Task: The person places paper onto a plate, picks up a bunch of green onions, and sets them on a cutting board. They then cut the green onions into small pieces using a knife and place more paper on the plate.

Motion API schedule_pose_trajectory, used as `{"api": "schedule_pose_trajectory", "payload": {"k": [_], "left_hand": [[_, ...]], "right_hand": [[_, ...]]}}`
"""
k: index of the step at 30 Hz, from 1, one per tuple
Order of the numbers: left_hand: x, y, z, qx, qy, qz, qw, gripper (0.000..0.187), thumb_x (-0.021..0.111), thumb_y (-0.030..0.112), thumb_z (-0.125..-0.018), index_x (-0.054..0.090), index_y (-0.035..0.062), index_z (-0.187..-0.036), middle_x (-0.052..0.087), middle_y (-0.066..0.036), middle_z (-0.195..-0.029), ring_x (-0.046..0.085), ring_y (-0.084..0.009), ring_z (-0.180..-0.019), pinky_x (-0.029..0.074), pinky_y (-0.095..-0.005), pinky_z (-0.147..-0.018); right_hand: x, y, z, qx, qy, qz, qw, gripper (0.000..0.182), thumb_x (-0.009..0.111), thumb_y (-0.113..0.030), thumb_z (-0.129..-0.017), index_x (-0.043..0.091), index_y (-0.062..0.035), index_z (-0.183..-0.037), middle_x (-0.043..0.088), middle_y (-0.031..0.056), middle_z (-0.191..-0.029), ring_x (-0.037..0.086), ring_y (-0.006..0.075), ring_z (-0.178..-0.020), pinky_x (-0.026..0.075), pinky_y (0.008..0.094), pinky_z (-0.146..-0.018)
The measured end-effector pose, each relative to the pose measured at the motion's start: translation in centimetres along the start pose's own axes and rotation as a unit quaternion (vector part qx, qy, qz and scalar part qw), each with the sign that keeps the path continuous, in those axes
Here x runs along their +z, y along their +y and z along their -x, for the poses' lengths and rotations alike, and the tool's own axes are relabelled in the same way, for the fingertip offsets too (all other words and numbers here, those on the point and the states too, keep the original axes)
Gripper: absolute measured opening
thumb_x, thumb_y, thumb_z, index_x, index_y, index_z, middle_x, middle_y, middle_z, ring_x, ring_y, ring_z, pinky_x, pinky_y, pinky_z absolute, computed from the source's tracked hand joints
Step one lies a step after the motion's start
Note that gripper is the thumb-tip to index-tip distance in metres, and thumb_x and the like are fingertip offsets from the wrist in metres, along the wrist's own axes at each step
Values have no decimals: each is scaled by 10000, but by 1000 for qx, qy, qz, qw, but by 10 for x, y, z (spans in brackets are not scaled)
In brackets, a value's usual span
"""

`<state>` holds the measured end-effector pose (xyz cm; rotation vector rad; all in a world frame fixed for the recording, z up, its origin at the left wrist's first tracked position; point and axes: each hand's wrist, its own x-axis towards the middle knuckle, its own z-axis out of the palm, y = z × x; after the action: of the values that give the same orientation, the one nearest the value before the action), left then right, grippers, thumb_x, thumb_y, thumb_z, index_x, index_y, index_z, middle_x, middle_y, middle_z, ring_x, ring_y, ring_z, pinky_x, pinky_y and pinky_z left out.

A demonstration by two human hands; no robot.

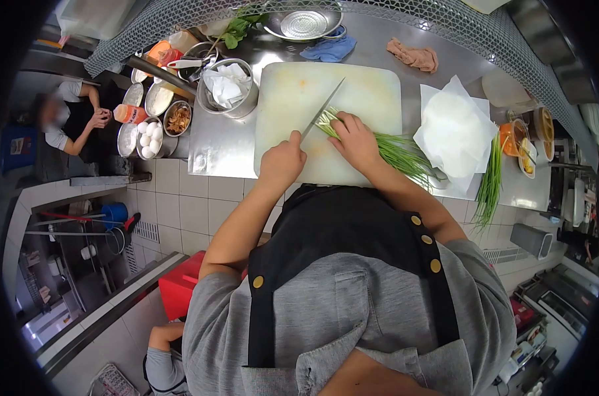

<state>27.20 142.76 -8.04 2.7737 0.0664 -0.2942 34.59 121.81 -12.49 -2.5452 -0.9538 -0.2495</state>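
Note:
My left hand is closed around the handle of a kitchen knife, whose long blade points away from me over a white cutting board. Beside the blade lies a bunch of spring onions, pale cut ends toward the knife and green tops trailing right over the board's edge. Bent fingers of my right hand press down on the bunch near those pale ends. Another bunch of spring onions hangs over the counter's front edge at the right.
White paper sheets lie right of the board. A metal pot stands left, near bowls of eggs. Blue and pinkish cloths lie behind. Metal mesh spans the back. Another person is at far left.

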Motion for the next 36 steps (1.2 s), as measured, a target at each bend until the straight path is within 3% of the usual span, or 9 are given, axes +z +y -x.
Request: {"api": "schedule_pose_trajectory", "payload": {"k": [6,12,18,23,27,30,36], "left_hand": [[1,-3,-4,26,24,-14,999,238,600,173,-867,499,57,-1049,667,-199,-743,678,-401,-669,547,-514,-620],[1,-4,0,21,-4,3,1000,234,582,175,-888,474,59,-1061,676,-207,-787,676,-417,-708,541,-526,-649],[1,-6,0,7,-16,17,1000,223,563,172,-905,461,59,-1068,685,-206,-812,672,-426,-742,532,-537,-671],[2,-8,2,6,-12,26,1000,217,561,169,-905,464,59,-1065,682,-203,-809,669,-425,-740,527,-540,-665],[-2,-15,5,-14,4,21,1000,209,554,165,-909,460,54,-1060,679,-209,-807,669,-425,-745,523,-543,-662],[-3,-23,12,-36,14,33,999,208,547,164,-916,454,50,-1064,676,-216,-810,668,-433,-753,520,-549,-669],[2,-10,15,-38,-16,56,998,212,539,162,-925,445,40,-1070,676,-227,-827,664,-448,-770,514,-558,-693]], "right_hand": [[-8,-7,-2,54,0,-13,998,527,771,-264,-823,553,-137,-1286,534,104,-1320,573,287,-1181,530,410,-912],[-7,-2,-9,31,-58,33,997,519,769,-274,-825,546,-100,-1260,520,113,-1351,587,290,-1161,530,430,-905],[1,3,-2,-16,2,16,1000,502,753,-297,-839,547,-90,-1247,520,118,-1348,585,284,-1157,527,400,-889],[8,5,-3,-9,16,16,1000,276,654,-240,-909,575,-139,-1154,575,37,-1290,583,230,-1169,526,401,-852],[9,3,-7,62,11,-27,998,246,640,-193,-910,579,-141,-1143,596,4,-1259,602,227,-1144,522,417,-847],[-4,-2,-12,91,-16,-67,993,335,686,-233,-883,573,-133,-1183,573,36,-1299,612,253,-1132,520,418,-863],[-5,-11,-7,30,20,-1,999,594,769,-348,-829,515,-115,-1313,500,97,-1398,599,301,-1142,516,438,-906]]}}
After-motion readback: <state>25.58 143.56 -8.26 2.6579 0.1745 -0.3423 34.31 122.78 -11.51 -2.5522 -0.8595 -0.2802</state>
